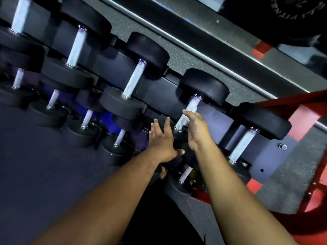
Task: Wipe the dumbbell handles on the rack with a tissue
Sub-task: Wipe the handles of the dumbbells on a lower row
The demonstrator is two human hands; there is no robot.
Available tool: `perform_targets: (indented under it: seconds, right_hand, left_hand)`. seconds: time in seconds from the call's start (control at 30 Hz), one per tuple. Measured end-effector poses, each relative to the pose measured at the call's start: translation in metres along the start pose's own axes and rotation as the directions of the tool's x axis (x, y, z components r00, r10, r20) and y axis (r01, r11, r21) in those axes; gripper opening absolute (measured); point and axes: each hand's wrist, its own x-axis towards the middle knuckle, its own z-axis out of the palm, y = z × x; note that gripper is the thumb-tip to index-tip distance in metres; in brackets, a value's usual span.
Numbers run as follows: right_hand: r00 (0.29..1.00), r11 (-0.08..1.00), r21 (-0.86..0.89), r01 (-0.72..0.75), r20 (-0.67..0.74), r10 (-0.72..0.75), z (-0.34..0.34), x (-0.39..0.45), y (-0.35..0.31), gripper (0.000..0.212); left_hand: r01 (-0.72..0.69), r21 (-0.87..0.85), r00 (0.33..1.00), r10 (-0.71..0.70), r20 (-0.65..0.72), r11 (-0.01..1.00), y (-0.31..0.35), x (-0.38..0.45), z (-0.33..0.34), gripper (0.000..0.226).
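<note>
While right hand [195, 131] fingers [188, 114] touch handle [188, 113] | straight, together | left hand [161, 138] spread.

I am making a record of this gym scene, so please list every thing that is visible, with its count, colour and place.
dumbbells: at least ten, black heads with silver knurled handles, in rows on the rack, upper left to lower right.
rack: one, black, slanting across the middle of the view.
red frame: one, red, at the right edge.
weight plate: one, black, top right corner, partly cut off.
floor: dark, lower left.
tissue: none that I can make out; it may be hidden under the right hand.
left hand: fingers straight, spread over a black dumbbell head.
right hand: fingers straight, fingertips touching a silver handle.
</note>
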Motion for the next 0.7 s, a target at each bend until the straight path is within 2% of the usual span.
perform_targets:
  seconds: [0.1, 0.23, 0.33, 0.4, 0.47, 0.53, 0.63, 0.7]
  right_hand:
    - [1.000, 1.000, -0.016, 0.000, -0.005, 0.000, 0.000, 0.007, 0.004, 0.056]
    - [0.996, 0.995, -0.064, -0.080, 0.030, 0.082, 0.005, 0.008, -0.006, 0.039]
    - [0.995, 0.994, -0.095, -0.057, 0.071, 0.064, -0.013, 0.001, 0.009, 0.023]
    - [0.996, 0.993, -0.113, -0.023, 0.078, 0.032, -0.014, 0.000, 0.009, 0.026]
    - [0.996, 0.988, -0.148, -0.050, 0.066, 0.060, -0.008, 0.004, 0.006, 0.035]
    - [0.993, 0.984, -0.160, -0.083, 0.066, 0.095, -0.003, 0.011, 0.002, 0.029]
    - [1.000, 0.999, -0.036, 0.004, 0.028, -0.003, -0.012, 0.030, -0.009, 0.011]
    - [0.997, 0.996, 0.064, 0.068, 0.043, -0.071, -0.020, 0.040, -0.026, 0.011]
  left_hand:
    - [0.009, -0.005, 1.000, -0.009, -0.009, 1.000, 0.001, 0.001, -0.001, 0.134]
    - [0.013, -0.022, 1.000, -0.013, -0.005, 1.000, 0.003, -0.001, -0.003, 0.134]
    - [0.016, -0.006, 1.000, -0.016, 0.002, 1.000, 0.000, -0.001, 0.000, 0.133]
    - [0.016, -0.006, 1.000, -0.016, 0.001, 1.000, 0.001, 0.001, -0.001, 0.133]
    - [0.015, -0.013, 1.000, -0.015, -0.010, 1.000, 0.002, 0.001, -0.002, 0.134]
    - [0.013, -0.009, 1.000, -0.013, -0.010, 1.000, 0.003, 0.001, -0.003, 0.135]
    - [0.009, -0.009, 1.000, -0.009, 0.005, 1.000, 0.000, 0.001, -0.002, 0.134]
    - [0.001, -0.009, 1.000, -0.001, 0.014, 1.000, -0.001, 0.002, -0.002, 0.133]
